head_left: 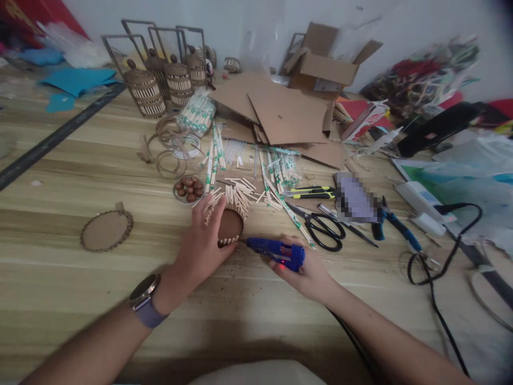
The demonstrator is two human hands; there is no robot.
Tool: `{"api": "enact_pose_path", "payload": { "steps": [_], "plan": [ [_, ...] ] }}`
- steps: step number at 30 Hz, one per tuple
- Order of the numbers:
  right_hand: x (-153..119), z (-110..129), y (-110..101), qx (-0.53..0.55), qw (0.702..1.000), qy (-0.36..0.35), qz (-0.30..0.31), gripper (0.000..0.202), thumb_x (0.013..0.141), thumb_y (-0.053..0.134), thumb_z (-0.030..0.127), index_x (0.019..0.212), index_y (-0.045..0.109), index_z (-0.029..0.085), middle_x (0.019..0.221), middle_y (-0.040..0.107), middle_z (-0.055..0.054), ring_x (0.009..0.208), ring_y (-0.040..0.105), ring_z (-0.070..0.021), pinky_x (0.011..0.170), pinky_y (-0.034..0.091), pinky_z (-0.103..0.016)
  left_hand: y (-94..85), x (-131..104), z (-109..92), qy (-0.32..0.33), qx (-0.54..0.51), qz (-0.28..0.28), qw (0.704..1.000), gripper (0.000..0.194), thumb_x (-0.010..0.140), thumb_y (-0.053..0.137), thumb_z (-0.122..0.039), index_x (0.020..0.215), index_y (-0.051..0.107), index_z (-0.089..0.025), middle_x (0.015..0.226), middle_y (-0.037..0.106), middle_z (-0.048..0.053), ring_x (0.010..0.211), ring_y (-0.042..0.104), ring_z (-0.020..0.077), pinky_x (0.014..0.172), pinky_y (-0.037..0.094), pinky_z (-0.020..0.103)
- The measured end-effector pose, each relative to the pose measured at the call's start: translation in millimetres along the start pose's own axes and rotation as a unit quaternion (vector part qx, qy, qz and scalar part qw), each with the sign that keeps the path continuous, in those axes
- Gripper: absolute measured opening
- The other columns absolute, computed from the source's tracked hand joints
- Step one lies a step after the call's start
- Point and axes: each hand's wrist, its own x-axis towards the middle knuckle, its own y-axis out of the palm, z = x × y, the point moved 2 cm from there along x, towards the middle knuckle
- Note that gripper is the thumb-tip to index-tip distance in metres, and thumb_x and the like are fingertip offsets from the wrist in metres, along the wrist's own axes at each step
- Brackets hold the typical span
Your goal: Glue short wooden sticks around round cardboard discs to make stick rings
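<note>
A round brown cardboard piece [231, 224] edged with short wooden sticks is held by my left hand [206, 230], its fingers and thumb around the left side. My right hand [302, 270] is wrapped round a blue glue gun [276, 251] with a small red light. The gun's nozzle points left at the lower right edge of the round piece. Just beyond that piece lies a pile of short wooden sticks [240, 192]. Behind my left hand is a small dish of brown balls [189, 189]. A cardboard disc with a bumpy rim [106, 231] lies at the left.
Black scissors [326, 231], a yellow-black cutter [310, 192] and blue pliers [401, 227] lie to the right. Several lantern-like models [144, 91] stand at the back left. Cardboard sheets [292, 115] and an open box [320, 67] are behind. A black cable [436, 310] runs along the right.
</note>
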Motion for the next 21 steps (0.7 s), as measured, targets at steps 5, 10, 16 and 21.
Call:
{"api": "enact_pose_path", "payload": {
  "steps": [5, 10, 16, 21],
  "plan": [
    [1.7, 2.0, -1.5, -0.008, 1.0, 0.019, 0.02, 0.014, 0.087, 0.061, 0.034, 0.078, 0.062, 0.023, 0.078, 0.068, -0.005, 0.077, 0.063, -0.0241, 0.075, 0.046, -0.037, -0.6, 0.5, -1.0, -0.003, 0.0, -0.001, 1.0, 0.117, 0.07, 0.086, -0.018, 0.158, 0.011, -0.031, 0.15, 0.031, 0.018, 0.142, 0.038, 0.0392, 0.113, 0.043, 0.062],
    [3.7, 4.6, -2.1, -0.009, 0.999, 0.038, 0.031, 0.013, 0.086, 0.06, 0.034, 0.08, 0.064, 0.023, 0.079, 0.07, -0.006, 0.079, 0.063, -0.0244, 0.077, 0.045, -0.037, -0.3, 0.6, -0.8, -0.007, -0.005, -0.001, 1.0, 0.115, 0.07, 0.086, -0.02, 0.158, 0.013, -0.031, 0.149, 0.032, 0.018, 0.142, 0.038, 0.0406, 0.113, 0.042, 0.064],
    [3.3, 3.6, -1.2, -0.005, 0.999, 0.031, 0.023, 0.012, 0.085, 0.061, 0.033, 0.078, 0.063, 0.023, 0.078, 0.069, -0.005, 0.077, 0.063, -0.023, 0.075, 0.044, -0.036, -0.5, 1.0, -1.4, -0.004, -0.001, -0.001, 1.0, 0.114, 0.071, 0.086, -0.018, 0.158, 0.013, -0.03, 0.149, 0.032, 0.019, 0.142, 0.038, 0.0402, 0.114, 0.04, 0.064],
    [3.1, 2.3, -0.7, -0.004, 0.999, 0.028, 0.021, 0.012, 0.085, 0.062, 0.032, 0.077, 0.062, 0.023, 0.078, 0.069, -0.004, 0.077, 0.063, -0.0228, 0.076, 0.044, -0.036, -0.7, 0.7, -1.3, -0.004, 0.002, 0.002, 1.0, 0.114, 0.071, 0.086, -0.018, 0.158, 0.012, -0.03, 0.15, 0.032, 0.019, 0.141, 0.039, 0.0407, 0.113, 0.041, 0.064]
  ]
}}
